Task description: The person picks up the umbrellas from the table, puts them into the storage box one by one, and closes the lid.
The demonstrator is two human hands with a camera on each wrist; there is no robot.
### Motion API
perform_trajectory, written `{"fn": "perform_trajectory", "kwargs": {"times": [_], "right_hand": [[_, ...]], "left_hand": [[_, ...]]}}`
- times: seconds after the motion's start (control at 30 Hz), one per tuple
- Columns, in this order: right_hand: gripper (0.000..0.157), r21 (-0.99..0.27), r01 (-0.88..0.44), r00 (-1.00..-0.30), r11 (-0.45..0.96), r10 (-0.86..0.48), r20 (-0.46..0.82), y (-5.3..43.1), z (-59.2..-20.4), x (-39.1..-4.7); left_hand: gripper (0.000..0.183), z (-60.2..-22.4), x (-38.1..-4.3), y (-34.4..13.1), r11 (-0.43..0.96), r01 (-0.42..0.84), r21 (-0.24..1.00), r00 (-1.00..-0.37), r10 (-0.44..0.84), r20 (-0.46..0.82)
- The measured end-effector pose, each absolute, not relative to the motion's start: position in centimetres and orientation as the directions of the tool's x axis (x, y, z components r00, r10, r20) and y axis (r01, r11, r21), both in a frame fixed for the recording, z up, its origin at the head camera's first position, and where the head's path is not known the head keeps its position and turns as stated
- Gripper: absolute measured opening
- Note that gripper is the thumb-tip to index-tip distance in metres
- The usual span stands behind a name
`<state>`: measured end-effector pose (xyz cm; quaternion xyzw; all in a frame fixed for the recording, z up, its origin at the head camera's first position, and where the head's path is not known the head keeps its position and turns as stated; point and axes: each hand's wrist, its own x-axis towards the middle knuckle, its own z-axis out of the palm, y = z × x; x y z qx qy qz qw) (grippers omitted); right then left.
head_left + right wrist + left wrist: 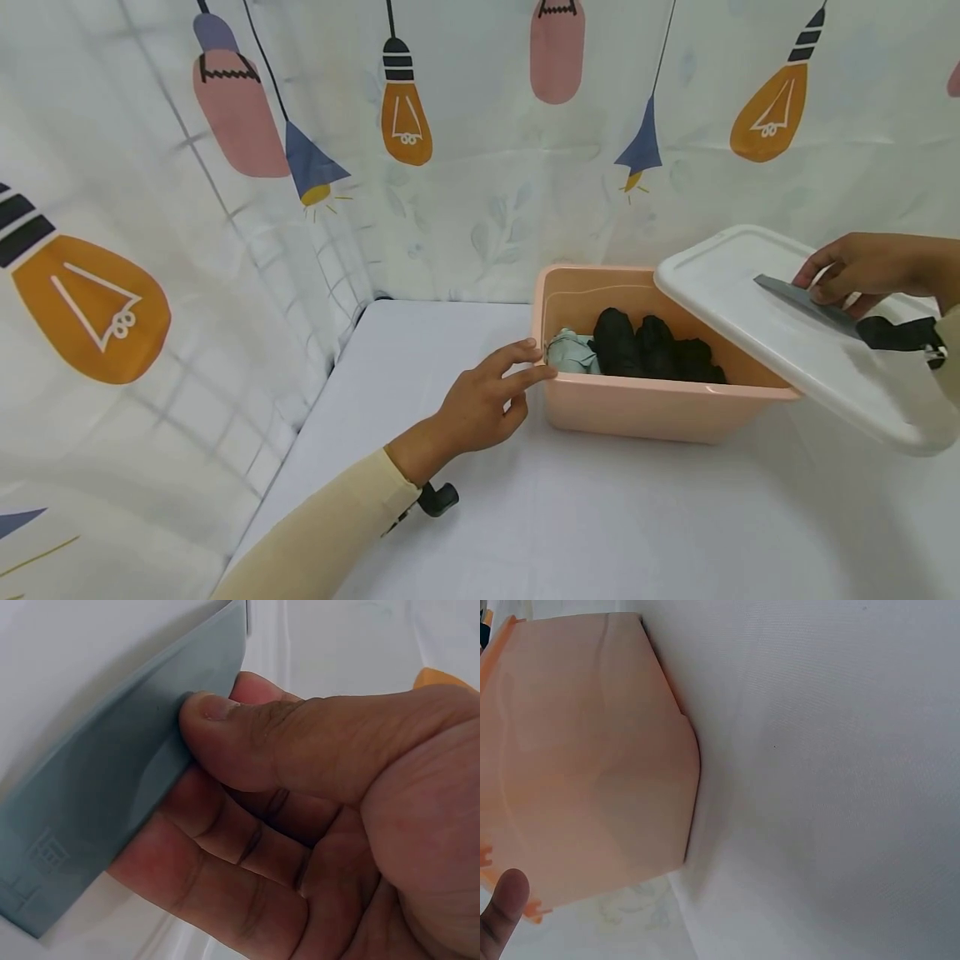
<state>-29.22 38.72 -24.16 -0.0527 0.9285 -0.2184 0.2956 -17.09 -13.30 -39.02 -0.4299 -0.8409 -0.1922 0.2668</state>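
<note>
A peach plastic bin (637,408) stands on the white-covered table, with a pale green cloth bundle (572,353) and several black rolled bundles (654,346) inside. My left hand (487,400) touches the bin's near left corner with extended fingers; its thumb (510,892) shows beside that corner in the left wrist view. With my right hand (862,271) I hold a white lid (720,275) by its grey handle (112,765), thumb on one face and fingers behind. Tilted, the lid hangs over the bin's right part and hides it.
Behind the table hangs a pale curtain (465,217) printed with bulbs and lamps, and another stretch runs along the left side. White cloth covers the table (600,517), whose left edge meets the curtain.
</note>
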Motion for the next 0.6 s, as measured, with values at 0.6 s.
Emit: {"fn": "perform_trajectory", "kwargs": {"times": [0.6], "right_hand": [[0.038, -0.44, 0.01, -0.786, 0.898, -0.265, -0.558, 36.7, -23.7, -29.8]], "left_hand": [[0.053, -39.0, -17.2, -13.4, 0.552, 0.829, 0.087, -0.48, 0.625, 0.615]]}}
